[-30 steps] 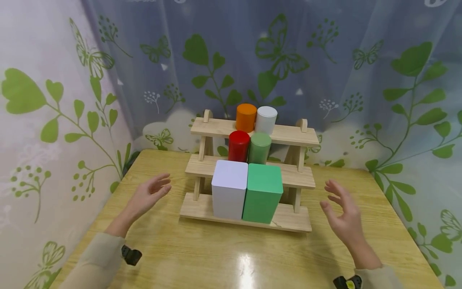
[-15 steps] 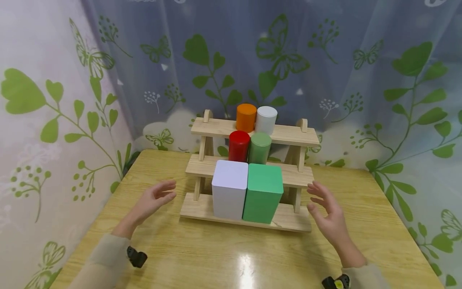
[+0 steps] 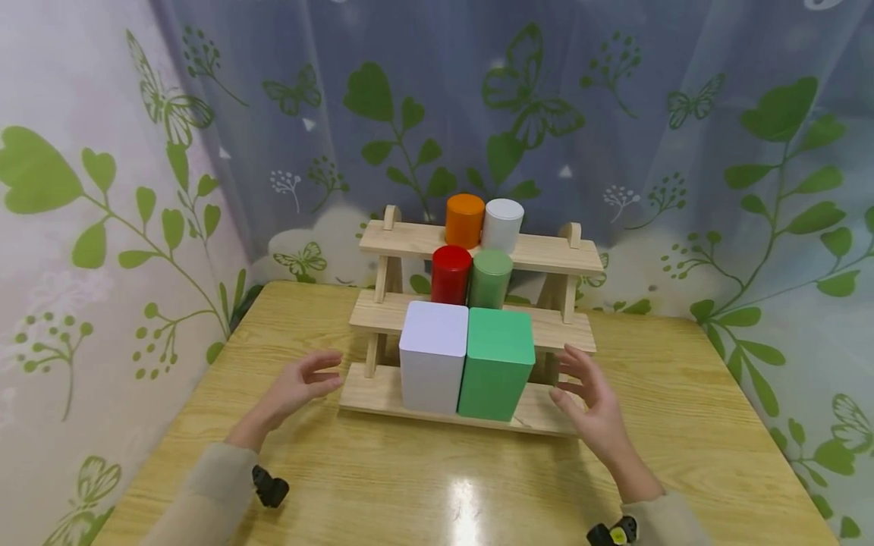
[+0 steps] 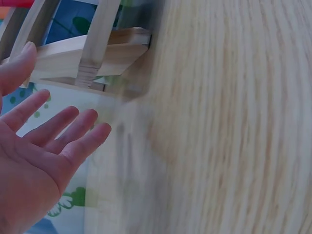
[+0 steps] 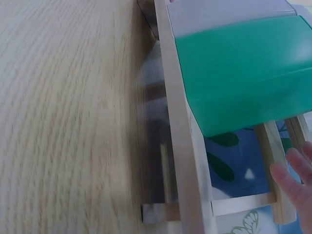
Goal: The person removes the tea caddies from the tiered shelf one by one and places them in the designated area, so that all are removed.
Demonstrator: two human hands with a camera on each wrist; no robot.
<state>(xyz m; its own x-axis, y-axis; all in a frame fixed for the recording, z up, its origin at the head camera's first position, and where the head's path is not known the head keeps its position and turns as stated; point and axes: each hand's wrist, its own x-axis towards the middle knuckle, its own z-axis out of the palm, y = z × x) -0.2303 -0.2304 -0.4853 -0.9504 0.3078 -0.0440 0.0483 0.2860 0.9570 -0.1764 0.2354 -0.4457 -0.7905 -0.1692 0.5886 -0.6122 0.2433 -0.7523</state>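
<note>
Approach stage, I'd guess, at the wooden stand point(image 3: 378, 390)
Left grip point(image 3: 290, 389) and right grip point(image 3: 595, 409), loose and empty, flank its bottom-tier lavender box point(image 3: 432, 368) and green box point(image 3: 497, 370); next probably calls for even contact.

We see a rack point(image 3: 381, 311) of three tiers standing on the tabletop point(image 3: 382, 478), with a curtain point(image 3: 437, 91) behind it. On its bottom tier point(image 3: 372, 388) we have the left box point(image 3: 433, 364) and, just beside it, the right box point(image 3: 497, 371). Behind them, on the middle tier point(image 3: 558, 327), stand the left middle cylinder point(image 3: 451, 274) and the right middle cylinder point(image 3: 491, 278). Above and farther back, on the top tier point(image 3: 546, 254), we find the left top cylinder point(image 3: 465, 220) beside the right top cylinder point(image 3: 503, 225). The left hand point(image 3: 298, 385) lies left of the rack; the right hand point(image 3: 594, 402) is right of the right box, near the rack's right end.
</note>
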